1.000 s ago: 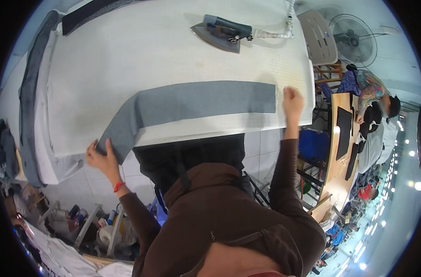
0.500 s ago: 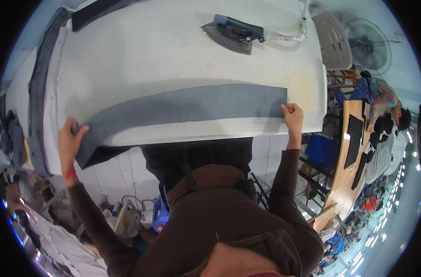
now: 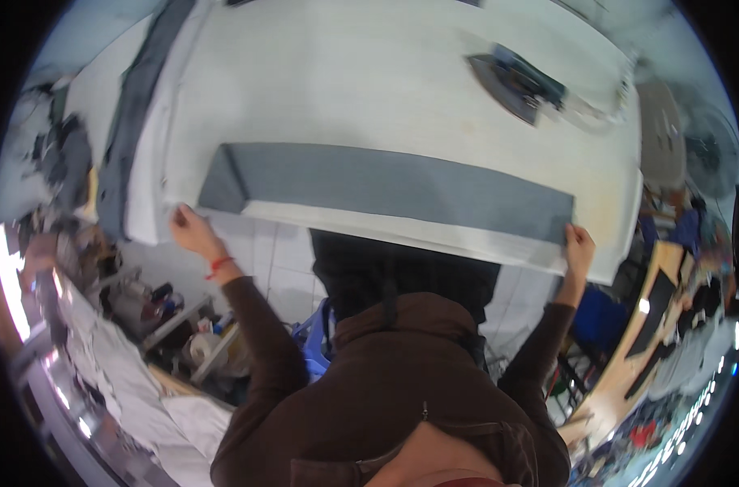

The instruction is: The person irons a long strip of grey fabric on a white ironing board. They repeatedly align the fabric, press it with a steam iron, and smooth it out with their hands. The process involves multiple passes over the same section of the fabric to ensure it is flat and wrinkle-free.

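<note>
A long grey fabric strip lies across the near part of the white padded table, with a crease or fold near its left end. My right hand is closed in a pinch on the strip's lower right corner. At the table's front edge, just left of the strip's left end, my left hand has its fingers closed. Whether it grips anything is hard to make out. An iron with a dark handle rests farther back on the right of the table, its wrapped cord trailing right.
Dark grey cloth hangs along the table's left edge. Beyond the right edge are a beige chair back, a fan and a wooden bench with dark pieces. White cloth is heaped at lower left.
The strip's left end now lies on the table instead of hanging over the front edge in my left hand. My left hand has come away from it. The whole view has turned and shifted.
</note>
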